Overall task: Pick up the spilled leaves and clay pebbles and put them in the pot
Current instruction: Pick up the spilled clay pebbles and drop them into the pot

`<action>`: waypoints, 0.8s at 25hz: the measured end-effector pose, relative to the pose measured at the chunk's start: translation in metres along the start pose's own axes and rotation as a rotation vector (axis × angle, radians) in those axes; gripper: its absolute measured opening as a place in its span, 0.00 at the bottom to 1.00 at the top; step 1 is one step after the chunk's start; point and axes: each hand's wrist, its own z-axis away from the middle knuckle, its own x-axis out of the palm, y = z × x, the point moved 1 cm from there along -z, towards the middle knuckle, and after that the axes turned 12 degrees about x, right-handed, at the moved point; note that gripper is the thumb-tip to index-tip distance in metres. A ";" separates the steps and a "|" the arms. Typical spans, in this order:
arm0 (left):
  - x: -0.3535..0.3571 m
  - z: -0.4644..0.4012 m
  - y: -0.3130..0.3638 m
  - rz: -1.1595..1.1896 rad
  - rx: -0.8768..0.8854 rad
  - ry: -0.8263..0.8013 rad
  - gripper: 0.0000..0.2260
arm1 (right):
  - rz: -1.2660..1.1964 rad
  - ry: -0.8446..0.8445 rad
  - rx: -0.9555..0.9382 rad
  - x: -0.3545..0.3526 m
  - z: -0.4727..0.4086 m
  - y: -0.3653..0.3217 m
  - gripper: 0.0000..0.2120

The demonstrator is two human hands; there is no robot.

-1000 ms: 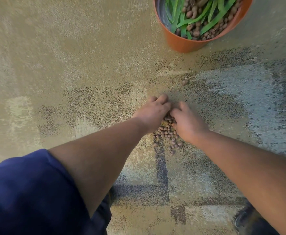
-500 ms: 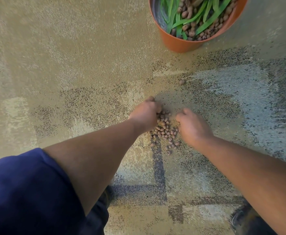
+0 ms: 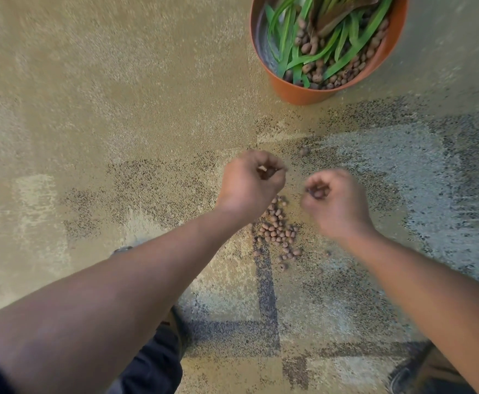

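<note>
Head view, one moment, itemised.

1. Left hand [image 3: 251,180]: raised just above the carpet [image 3: 119,95], fingers curled into a loose fist. Something small and pale shows in the opening of the fist, most likely a few pebbles; the curl serves to keep a scooped load from rolling out.

2. Right hand [image 3: 335,197]: just right of the left, apart from it, fingers likewise curled. Brown pebbles show between the fingertips, so it appears to hold a small handful.

3. Clay pebbles [image 3: 278,234]: a loose heap on the carpet, near side of both hands and between the wrists, thinning into strays toward the near right. One lone pebble [image 3: 304,151] lies farther off, between the hands and the pot. Much of the spill is not yet collected.

4. Pot [image 3: 303,93]: orange, standing upright at the far right, well apart from the heap. It already contains long green leaves [image 3: 318,52] and pebbles. No leaves are visible on the carpet.

5. Judgement: both fists are loaded and lie between heap and pot, which suits carrying the handfuls far and right to the rim. Risk: round pebbles slip easily from loose fists and roll on the carpet.

6. Also present: dark trousers [image 3: 153,365] and a shoe [image 3: 403,376] at the near edge.
</note>
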 end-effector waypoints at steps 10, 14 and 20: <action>-0.034 -0.080 0.095 -0.018 0.366 0.291 0.06 | -0.532 0.251 -0.237 -0.078 -0.031 -0.108 0.06; -0.037 -0.098 0.090 -0.158 0.344 0.282 0.05 | -0.529 0.267 -0.158 -0.076 -0.050 -0.111 0.07; -0.037 -0.096 0.069 -0.148 0.282 0.244 0.12 | -0.502 0.271 -0.160 -0.072 -0.046 -0.099 0.12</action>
